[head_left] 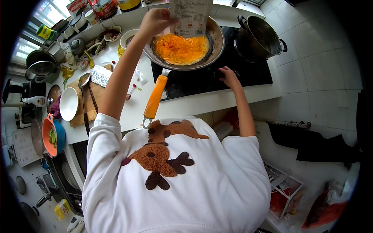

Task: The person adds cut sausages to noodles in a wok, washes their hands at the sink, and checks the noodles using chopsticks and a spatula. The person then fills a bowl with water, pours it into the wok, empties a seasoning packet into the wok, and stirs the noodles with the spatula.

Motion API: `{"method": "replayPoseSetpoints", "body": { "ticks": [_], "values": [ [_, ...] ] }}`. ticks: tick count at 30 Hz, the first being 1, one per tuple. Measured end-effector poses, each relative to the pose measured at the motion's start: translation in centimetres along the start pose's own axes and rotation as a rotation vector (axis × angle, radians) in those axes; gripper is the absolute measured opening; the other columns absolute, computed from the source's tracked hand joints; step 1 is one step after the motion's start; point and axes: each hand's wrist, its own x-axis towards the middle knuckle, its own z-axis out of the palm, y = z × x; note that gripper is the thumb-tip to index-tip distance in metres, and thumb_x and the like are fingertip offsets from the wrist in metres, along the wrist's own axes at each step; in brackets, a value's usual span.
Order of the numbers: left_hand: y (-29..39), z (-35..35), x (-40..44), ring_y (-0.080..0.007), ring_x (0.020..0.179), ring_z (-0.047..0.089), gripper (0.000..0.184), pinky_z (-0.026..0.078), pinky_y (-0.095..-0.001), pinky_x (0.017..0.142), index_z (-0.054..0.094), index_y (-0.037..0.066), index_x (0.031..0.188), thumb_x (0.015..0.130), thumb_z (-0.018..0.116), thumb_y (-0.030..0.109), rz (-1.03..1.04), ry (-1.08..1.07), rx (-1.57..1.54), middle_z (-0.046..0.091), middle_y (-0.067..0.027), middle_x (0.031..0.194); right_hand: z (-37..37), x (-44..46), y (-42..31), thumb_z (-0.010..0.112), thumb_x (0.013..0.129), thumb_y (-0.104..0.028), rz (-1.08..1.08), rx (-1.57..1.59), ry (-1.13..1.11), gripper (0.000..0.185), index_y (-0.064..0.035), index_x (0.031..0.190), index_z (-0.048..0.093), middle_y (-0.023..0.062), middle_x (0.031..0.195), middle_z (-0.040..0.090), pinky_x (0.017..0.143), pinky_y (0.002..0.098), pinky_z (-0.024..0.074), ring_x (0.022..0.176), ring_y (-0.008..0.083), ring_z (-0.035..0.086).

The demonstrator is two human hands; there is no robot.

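Fingers of the left hand (pixel 155 23) pinch the left edge of a printed packet (pixel 190 17), held upright over the far side of the frying pan (pixel 222 39). The pan rests at the left of the black cooktop (pixel 194 83), with orange shredded food (pixel 180 50) spread inside. The right hand (pixel 230 77) has its fingers curled at a dark knob (pixel 217 74); whether they grip it cannot be confirmed. A two-handled pot (pixel 260 37) stands at the right.
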Motion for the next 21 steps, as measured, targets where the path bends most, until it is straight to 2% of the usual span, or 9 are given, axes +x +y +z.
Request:
{"method": "replayPoseSetpoints", "body": {
  "ticks": [3, 8, 21],
  "values": [
    [1.2, -0.3, -0.5, -0.0131, 0.078, 0.061, 0.024, 0.047, -0.0256, 0.077, 0.063, 0.0, 0.092, 0.074, 0.067, 0.016, -0.034, 0.018, 0.021, 0.065, -0.0083, 0.084, -0.2, 0.0, -0.1, 0.066, 0.059, 0.008, -0.014, 0.032, -0.018, 0.044, -0.0034, 0.101, 0.057, 0.0115, 0.093, 0.052, 0.076, 0.0347, 0.0462, 0.088, 0.0296, 0.055],
    [0.1, -0.9, -0.2, -0.0132, 0.078, 0.061, 0.026, 0.047, -0.0263, 0.078, 0.063, 0.001, 0.092, 0.073, 0.068, 0.018, 0.007, 0.005, 0.022, 0.065, -0.0087, 0.084, -0.2, 0.2, -0.1, 0.062, 0.058, 0.014, -0.029, 0.046, -0.053, 0.046, -0.0035, 0.1, 0.057, 0.01, 0.093, 0.052, 0.077, 0.033, 0.0463, 0.088, 0.0275, 0.055],
    [0.2, -1.5, 0.0, -0.015, 0.08, 0.061, 0.033, 0.046, -0.0277, 0.08, 0.063, 0.006, 0.098, 0.07, 0.071, 0.023, -0.002, 0.055, 0.025, 0.064, -0.0077, 0.087, -0.6, 0.5, 0.4, 0.057, 0.055, 0.019, -0.15, -0.022, -0.085, 0.048, -0.0048, 0.097, 0.06, 0.0098, 0.099, 0.051, 0.082, 0.0322, 0.0453, 0.097, 0.0284, 0.051]
  ]
}}
